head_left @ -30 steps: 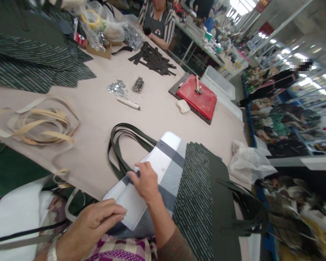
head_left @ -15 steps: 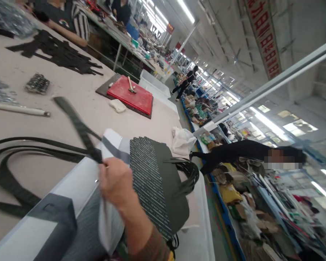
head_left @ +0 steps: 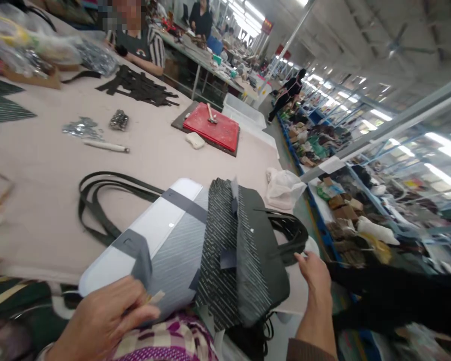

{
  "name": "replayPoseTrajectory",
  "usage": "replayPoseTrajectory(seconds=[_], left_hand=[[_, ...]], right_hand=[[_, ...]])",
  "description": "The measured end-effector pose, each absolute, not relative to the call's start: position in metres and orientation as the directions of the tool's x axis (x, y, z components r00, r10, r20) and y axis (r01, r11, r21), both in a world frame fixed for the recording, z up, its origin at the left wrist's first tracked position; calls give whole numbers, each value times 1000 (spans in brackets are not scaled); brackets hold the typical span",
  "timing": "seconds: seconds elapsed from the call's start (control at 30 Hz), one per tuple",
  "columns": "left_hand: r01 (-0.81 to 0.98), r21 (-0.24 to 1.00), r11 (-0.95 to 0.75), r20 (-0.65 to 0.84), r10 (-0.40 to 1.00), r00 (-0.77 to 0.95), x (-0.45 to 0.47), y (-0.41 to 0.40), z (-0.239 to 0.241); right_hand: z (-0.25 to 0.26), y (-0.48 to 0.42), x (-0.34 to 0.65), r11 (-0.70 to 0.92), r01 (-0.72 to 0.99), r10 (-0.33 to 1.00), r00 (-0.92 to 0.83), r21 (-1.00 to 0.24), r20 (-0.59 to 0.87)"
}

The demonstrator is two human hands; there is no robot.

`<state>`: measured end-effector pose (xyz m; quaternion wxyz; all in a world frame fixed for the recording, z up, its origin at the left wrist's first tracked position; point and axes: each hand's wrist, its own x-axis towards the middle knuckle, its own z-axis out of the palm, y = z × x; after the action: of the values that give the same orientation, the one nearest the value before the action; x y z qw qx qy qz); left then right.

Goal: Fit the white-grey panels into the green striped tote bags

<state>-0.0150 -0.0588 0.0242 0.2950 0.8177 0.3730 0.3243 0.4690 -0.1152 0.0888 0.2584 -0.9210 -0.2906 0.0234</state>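
Observation:
A pale grey-and-white bag panel (head_left: 180,240) with dark patches and long dark straps (head_left: 97,200) lies on the table. My left hand (head_left: 110,308) is at its lower edge, fingers curled; a small pale strip (head_left: 157,298) shows by the fingertips, and what they hold is unclear. To its right lies a stack of dark bag panels (head_left: 265,240), with a printed striped flap (head_left: 246,250) standing up. My right hand (head_left: 313,273) pinches the dark strap handles (head_left: 291,233) at the stack's right side.
A red board (head_left: 214,130) with a hammer (head_left: 211,114) lies at the back, beside a pale lump (head_left: 194,140). Dark strips (head_left: 139,85), metal parts (head_left: 83,129), a white tool (head_left: 105,146) and a plastic bag (head_left: 284,186) lie around. A co-worker (head_left: 139,47) sits opposite.
My right hand has let go of the pale panel's strap and moved right to the dark handles. The strap now lies on the table. My left hand has come into view.

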Motion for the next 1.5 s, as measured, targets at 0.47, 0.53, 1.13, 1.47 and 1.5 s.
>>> replayPoseTrajectory(seconds=[0.47, 0.53, 1.13, 1.47, 1.5], left_hand=[[501, 467, -729, 399, 679, 616, -8, -46, 46], [518, 501, -693, 371, 713, 594, -14, -44, 44], [468, 806, -363, 147, 888, 435, -46, -21, 26], [323, 945, 57, -174, 922, 345, -82, -6, 10], [328, 943, 58, -173, 926, 335, -87, -4, 7]], right_hand=[[74, -77, 191, 402, 614, 893, -428, -680, 141], [69, -72, 189, 428, 613, 881, -447, -664, 156], [0, -9, 143, -181, 443, 979, 171, -878, -115], [-67, 51, 178, -402, 404, 915, 220, -822, -339], [-68, 52, 176, -400, 431, 916, 225, -809, -332]])
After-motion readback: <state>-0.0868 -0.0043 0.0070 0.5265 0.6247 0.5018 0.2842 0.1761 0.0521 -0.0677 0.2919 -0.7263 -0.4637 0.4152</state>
